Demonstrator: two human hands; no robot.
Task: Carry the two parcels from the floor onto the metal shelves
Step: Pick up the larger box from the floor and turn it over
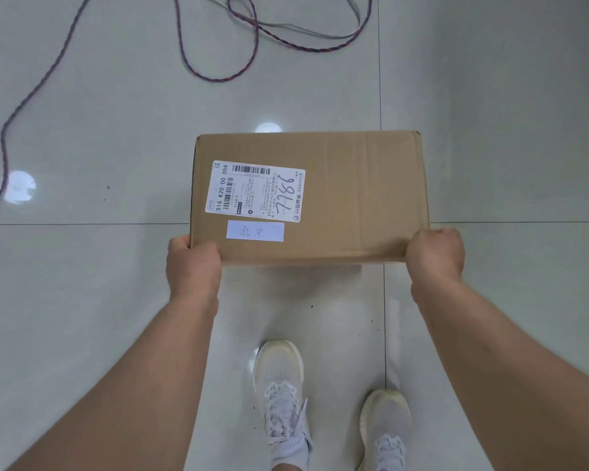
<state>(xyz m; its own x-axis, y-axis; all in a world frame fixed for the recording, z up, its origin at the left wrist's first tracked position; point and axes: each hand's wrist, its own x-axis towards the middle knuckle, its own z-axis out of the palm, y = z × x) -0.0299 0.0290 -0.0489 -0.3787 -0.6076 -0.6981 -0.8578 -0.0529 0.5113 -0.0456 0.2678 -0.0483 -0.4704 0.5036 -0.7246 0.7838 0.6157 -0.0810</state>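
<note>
A brown cardboard parcel (351, 198) with a white shipping label and a small pale handwritten sticker on top is held flat above the tiled floor. My left hand (193, 266) grips its near left corner. My right hand (436, 254) grips its near right corner. Both arms reach forward from the bottom of the view. No second parcel and no metal shelves are in view.
A red-and-blue twisted cable (218, 68) loops across the pale tiled floor (99, 300) at the top and runs down the far left. A grey cable (313, 30) lies beside it. My two white shoes (281, 396) stand below the parcel.
</note>
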